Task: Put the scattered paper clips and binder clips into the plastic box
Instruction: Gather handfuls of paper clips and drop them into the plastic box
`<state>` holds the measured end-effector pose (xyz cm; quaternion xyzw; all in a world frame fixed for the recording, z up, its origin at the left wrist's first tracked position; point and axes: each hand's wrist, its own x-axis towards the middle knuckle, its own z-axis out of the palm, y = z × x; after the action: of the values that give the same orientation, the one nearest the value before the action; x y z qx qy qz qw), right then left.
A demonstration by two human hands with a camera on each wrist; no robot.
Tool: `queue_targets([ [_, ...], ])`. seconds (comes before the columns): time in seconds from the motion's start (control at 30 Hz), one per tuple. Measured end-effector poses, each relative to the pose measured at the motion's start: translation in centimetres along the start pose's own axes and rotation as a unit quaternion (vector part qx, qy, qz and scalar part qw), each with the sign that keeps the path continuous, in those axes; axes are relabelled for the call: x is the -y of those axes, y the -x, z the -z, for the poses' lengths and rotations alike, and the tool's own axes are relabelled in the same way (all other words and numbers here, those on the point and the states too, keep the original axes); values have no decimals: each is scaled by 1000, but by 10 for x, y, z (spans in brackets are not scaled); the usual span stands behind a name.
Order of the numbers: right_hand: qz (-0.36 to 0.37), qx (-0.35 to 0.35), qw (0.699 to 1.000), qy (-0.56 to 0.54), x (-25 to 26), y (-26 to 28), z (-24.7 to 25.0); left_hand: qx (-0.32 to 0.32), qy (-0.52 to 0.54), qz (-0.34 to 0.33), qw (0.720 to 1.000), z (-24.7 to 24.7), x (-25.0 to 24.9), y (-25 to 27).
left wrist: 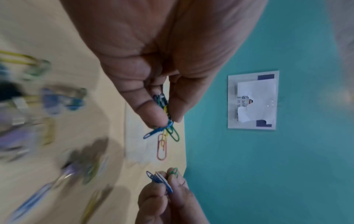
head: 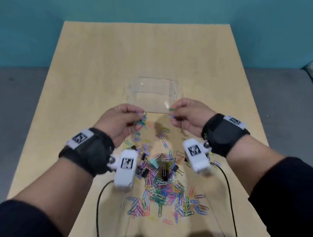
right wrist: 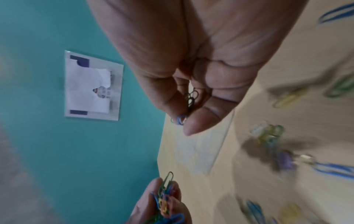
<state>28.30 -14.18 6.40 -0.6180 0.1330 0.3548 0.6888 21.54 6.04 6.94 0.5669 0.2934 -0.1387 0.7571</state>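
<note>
A clear plastic box (head: 151,93) stands at the table's middle. My left hand (head: 132,117) hovers at its near left corner, pinching a bunch of coloured paper clips (left wrist: 165,125); a pink clip dangles from them. My right hand (head: 175,113) hovers at the near right corner, pinching a few paper clips (right wrist: 186,106). A pile of coloured paper clips (head: 161,196) with black, purple and teal binder clips (head: 155,163) lies on the table between my wrists. The box (left wrist: 138,141) shows faintly in both wrist views (right wrist: 199,151).
The wooden table (head: 89,89) stands against a teal wall (head: 256,22). Grey floor lies on both sides. A framed sheet (left wrist: 252,100) hangs on the wall. Black cables (head: 100,212) run from the wrist cameras over the table's near edge.
</note>
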Motion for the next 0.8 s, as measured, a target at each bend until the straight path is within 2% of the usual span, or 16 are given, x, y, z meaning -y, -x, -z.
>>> queue_targets([
  [0.17, 42, -85, 994, 57, 25, -53, -20, -80, -32, -62, 994, -18, -29, -65],
  [0.3, 36, -101, 989, 103, 28, -68, -32, -102, -80, -76, 989, -25, -25, -92],
  [0.37, 22, -105, 981, 160, 22, -67, -32, -112, -155, -91, 977, -21, -17, -97],
  [0.4, 24, -105, 972, 211, 18, -65, -31, -116, -236, -108, 959, -17, -13, -96],
  [0.43, 35, -102, 956, 274, 13, -64, -29, -115, -337, -123, 926, -13, -10, -93],
  [0.5, 74, -93, 910, 398, 3, -64, -23, -101, -513, -148, 839, -8, -2, -84],
  [0.53, 88, -86, 888, 443, 1, -63, -21, -89, -561, -157, 808, -7, 3, -79],
  [0.57, 94, -81, 872, 473, -1, -62, -18, -77, -584, -161, 792, -7, 7, -74],
  [0.6, 97, -77, 862, 491, -2, -62, -15, -69, -589, -163, 789, -8, 10, -69],
  [0.73, 135, -66, 847, 509, -6, -38, -5, -66, -525, -208, 823, -2, 16, -42],
  [0.8, 177, -72, 841, 506, -13, -9, 5, -78, -508, -251, 820, 5, 19, -18],
])
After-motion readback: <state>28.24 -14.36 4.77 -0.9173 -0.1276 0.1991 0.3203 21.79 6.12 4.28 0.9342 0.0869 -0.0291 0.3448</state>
